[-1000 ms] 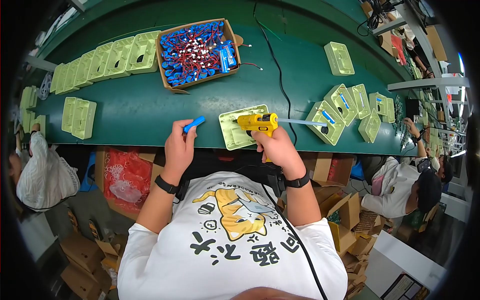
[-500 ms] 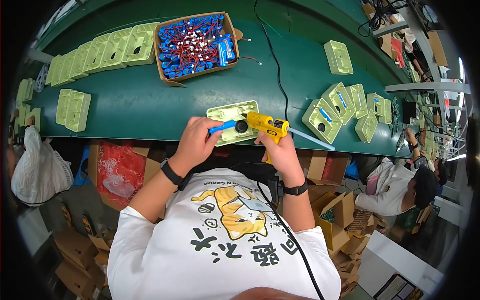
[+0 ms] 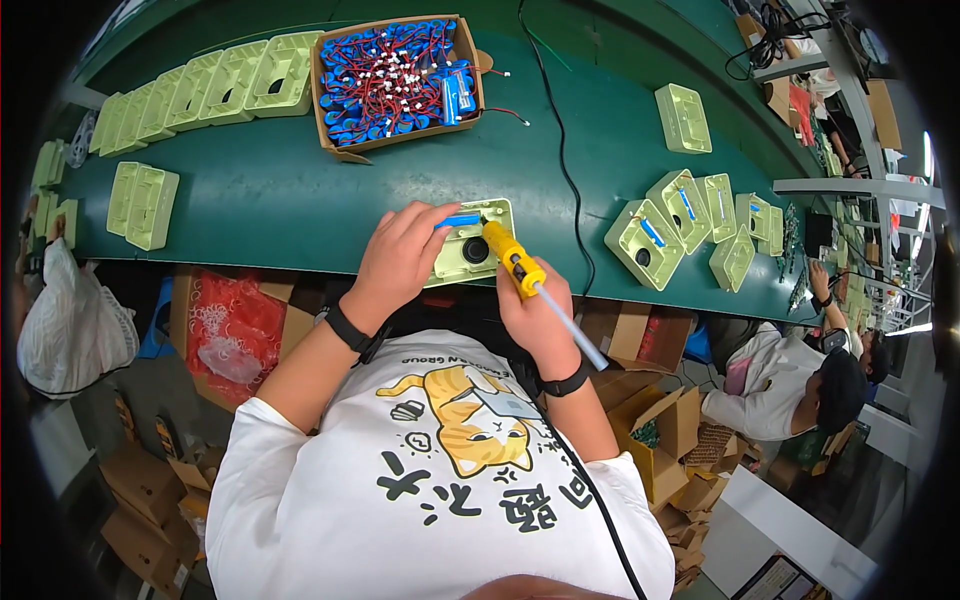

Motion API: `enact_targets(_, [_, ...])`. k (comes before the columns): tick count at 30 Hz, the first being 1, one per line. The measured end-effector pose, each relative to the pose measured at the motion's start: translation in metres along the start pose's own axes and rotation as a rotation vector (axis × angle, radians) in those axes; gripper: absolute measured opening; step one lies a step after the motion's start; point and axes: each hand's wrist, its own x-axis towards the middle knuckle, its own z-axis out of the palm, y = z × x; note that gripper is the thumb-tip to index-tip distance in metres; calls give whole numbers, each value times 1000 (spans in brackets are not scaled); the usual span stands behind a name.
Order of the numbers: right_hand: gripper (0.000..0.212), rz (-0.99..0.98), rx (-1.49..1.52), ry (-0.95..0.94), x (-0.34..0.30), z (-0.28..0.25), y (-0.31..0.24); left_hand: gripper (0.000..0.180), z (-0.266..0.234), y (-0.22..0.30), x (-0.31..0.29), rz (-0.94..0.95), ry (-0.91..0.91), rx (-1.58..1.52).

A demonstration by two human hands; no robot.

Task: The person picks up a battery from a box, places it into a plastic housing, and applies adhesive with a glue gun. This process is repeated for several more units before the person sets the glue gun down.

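Observation:
A pale green plastic housing lies on the green bench in front of me, with a round black part set in its floor. My left hand pinches a blue battery pack, which lies along the far inner side of the housing. In my right hand is a yellow glue gun, its nozzle close to the battery's right end. A pale glue stick sticks out of the gun's back. My left fingers partly cover the housing's left side.
A cardboard box of blue batteries with red wires stands at the far side. Similar housings line the back left and sit at the right. A black cable crosses the bench. Another person sits at the right.
My left hand has carried the battery up and right, into the far side of the housing. The glue gun has turned, its nozzle now by the battery and its back toward me.

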Motion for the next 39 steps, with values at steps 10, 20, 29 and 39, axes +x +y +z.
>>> enact_targets(10, [17,47,-83,-21,0,-1,-5,25,5,-6,-12,-110,-21,-70])
enact_targets(20, [27,99,116,-11,-2,-5,11,24,7,0,-9,-110,22,-38])
enact_targets(29, [31,355,326,-93,1,-11,17,20,5,5,-1,-103,-17,8])
enact_targets(39, [28,347,363,-51,-10,-3,28,15,-18,-4,18,51,-250,242])
